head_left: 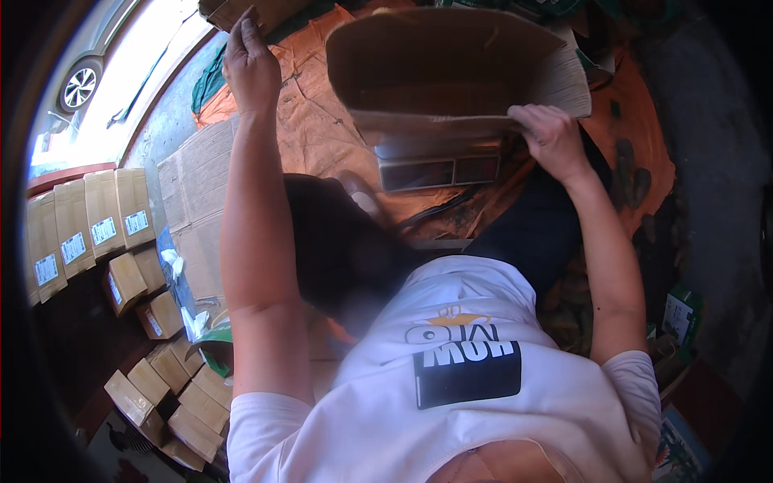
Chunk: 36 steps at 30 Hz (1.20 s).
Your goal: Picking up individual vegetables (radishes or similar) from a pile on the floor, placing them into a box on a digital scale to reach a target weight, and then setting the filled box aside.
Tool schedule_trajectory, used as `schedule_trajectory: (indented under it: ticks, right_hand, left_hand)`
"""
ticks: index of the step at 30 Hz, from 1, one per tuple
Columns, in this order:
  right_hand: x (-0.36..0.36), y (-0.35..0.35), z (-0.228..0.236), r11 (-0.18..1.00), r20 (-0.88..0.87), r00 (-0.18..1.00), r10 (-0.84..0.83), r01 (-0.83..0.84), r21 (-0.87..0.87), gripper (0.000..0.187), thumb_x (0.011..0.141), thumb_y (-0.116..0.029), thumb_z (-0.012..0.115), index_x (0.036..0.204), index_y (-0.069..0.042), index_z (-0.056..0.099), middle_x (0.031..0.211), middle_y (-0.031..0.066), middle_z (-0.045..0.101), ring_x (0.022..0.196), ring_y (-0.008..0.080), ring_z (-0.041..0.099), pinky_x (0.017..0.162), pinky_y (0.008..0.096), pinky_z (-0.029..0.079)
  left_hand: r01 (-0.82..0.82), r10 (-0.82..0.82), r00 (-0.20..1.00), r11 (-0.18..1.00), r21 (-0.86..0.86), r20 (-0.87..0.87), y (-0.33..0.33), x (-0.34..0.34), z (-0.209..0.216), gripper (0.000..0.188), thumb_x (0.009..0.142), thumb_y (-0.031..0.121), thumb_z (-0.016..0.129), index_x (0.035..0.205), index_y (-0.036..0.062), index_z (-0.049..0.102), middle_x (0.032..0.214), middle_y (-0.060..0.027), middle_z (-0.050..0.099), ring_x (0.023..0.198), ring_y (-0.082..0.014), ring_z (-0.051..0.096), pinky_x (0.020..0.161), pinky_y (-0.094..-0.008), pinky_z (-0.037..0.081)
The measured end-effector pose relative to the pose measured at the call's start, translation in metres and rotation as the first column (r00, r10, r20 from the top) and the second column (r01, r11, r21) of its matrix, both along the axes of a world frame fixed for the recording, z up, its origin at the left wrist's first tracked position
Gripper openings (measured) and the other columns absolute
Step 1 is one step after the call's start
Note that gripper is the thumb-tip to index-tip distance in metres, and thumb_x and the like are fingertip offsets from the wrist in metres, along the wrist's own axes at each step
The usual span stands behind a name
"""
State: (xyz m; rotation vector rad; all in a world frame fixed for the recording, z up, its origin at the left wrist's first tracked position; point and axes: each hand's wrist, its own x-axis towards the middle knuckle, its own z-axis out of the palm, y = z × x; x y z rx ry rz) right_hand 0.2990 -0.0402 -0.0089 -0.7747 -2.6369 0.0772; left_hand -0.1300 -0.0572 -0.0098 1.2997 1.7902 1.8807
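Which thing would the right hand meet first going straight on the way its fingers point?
Likely the open cardboard box, at its near edge; the right hand seems to touch it there, though depth is unclear.

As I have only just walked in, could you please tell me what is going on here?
A person's right hand grips the near rim of an open cardboard box, right by what looks like a scale. The left hand is at brown cardboard farther left. Small brown cartons stand grouped at the left.

A brown cardboard box [455, 68] gapes open over orange sheeting [310, 105], a cardboard piece [278, 10] to its left.
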Motion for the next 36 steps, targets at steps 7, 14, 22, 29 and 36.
schedule_trajectory:
  ticks: [7,14,22,29,36]
  right_hand:
    - [0.006,-0.021,-0.043,0.997,0.033,0.999,-0.02,0.022,-0.08,0.026,0.076,0.002,0.063,0.097,-0.013,0.064,0.084,0.0036,0.066,0.078,0.0236,0.067,0.071,0.037,0.052]
    - [0.003,-0.026,-0.048,0.992,-0.019,0.993,-0.113,0.111,-0.06,0.026,0.077,0.002,0.064,0.098,-0.012,0.067,0.09,0.002,0.07,0.082,0.0219,0.067,0.076,0.0362,0.052]
    - [0.0,-0.008,-0.053,0.99,-0.054,0.99,-0.132,0.13,-0.049,0.022,0.081,-0.002,0.061,0.099,-0.012,0.068,0.091,0.003,0.071,0.082,0.0223,0.068,0.078,0.0364,0.051]
    - [0.049,-0.014,-0.019,0.992,-0.115,0.989,-0.098,0.088,-0.09,0.033,0.083,-0.017,0.075,0.114,-0.008,0.067,0.115,0.01,0.069,0.109,0.0317,0.064,0.096,0.0402,0.05]
    - [0.252,-0.046,-0.041,0.586,-0.373,0.452,-0.81,0.616,-0.526,0.019,0.097,-0.013,0.065,0.115,-0.005,0.068,0.107,0.0046,0.072,0.098,0.0111,0.065,0.088,0.0259,0.05]
  left_hand:
    - [0.025,-0.193,0.874,0.934,-0.355,-0.446,-0.008,0.017,-0.023,0.036,0.103,0.032,0.052,0.128,0.0092,0.064,0.123,-0.0189,0.067,0.117,-0.0358,0.063,0.1,-0.0414,0.048]
    - [0.153,-0.614,0.636,0.694,-0.704,-0.467,0.008,0.047,-0.047,0.043,0.098,0.016,0.052,0.14,0.011,0.052,0.131,-0.0231,0.06,0.125,-0.0398,0.055,0.105,-0.0473,0.045]
    - [0.112,-0.564,0.67,0.719,-0.685,-0.483,0.037,0.057,-0.066,0.058,0.085,-0.002,0.046,0.142,0.0111,0.049,0.133,-0.0241,0.058,0.126,-0.041,0.054,0.105,-0.0481,0.046]
    - [0.167,-0.59,0.561,0.768,-0.618,-0.582,0.048,0.032,-0.087,0.053,0.087,0.006,0.05,0.14,0.0115,0.05,0.132,-0.0232,0.06,0.126,-0.0412,0.055,0.105,-0.0476,0.045]
    - [0.088,-0.62,0.515,0.725,-0.683,-0.592,0.051,0.023,-0.087,0.054,0.09,0.012,0.05,0.144,0.0092,0.045,0.136,-0.0238,0.057,0.127,-0.0418,0.054,0.106,-0.0472,0.045]
